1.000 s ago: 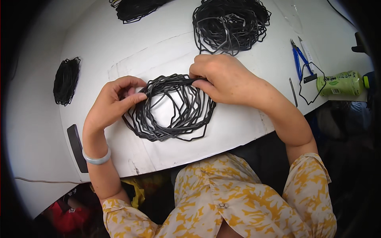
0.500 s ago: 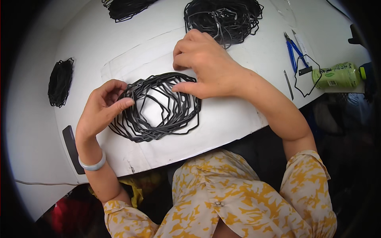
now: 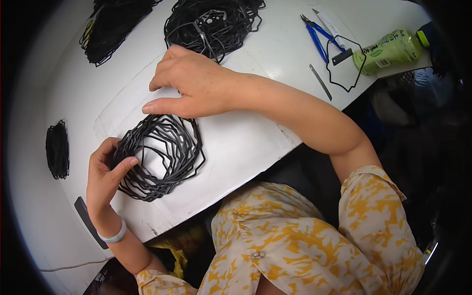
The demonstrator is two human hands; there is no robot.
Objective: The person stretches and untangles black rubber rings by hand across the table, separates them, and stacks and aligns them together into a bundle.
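A loose bundle of black, zigzag-bent rings (image 3: 184,147) lies on the white table. My left hand (image 3: 104,174) is closed on its left side, with the thumb on top and the fingers mostly hidden behind the strands. Over the far edge of the bundle is my right hand (image 3: 196,83), its thumb and fingers apart and curved. No thing shows clearly in its grasp, though its palm side is partly hidden. Just beyond the right hand lies a large tangled pile of similar black rings (image 3: 211,29).
Another black pile (image 3: 115,27) lies far left, with a smaller bundle (image 3: 57,150) at the left. Blue-handled cutters (image 3: 317,44), a thin metal strip (image 3: 320,82), a flat black piece (image 3: 342,56), a single black ring (image 3: 330,81) and a green bottle (image 3: 393,51) lie at the right.
The view has turned, shifting the table across the picture. My right thumb has moved from inside the bundle to its far edge. My left hand still grips the bundle.
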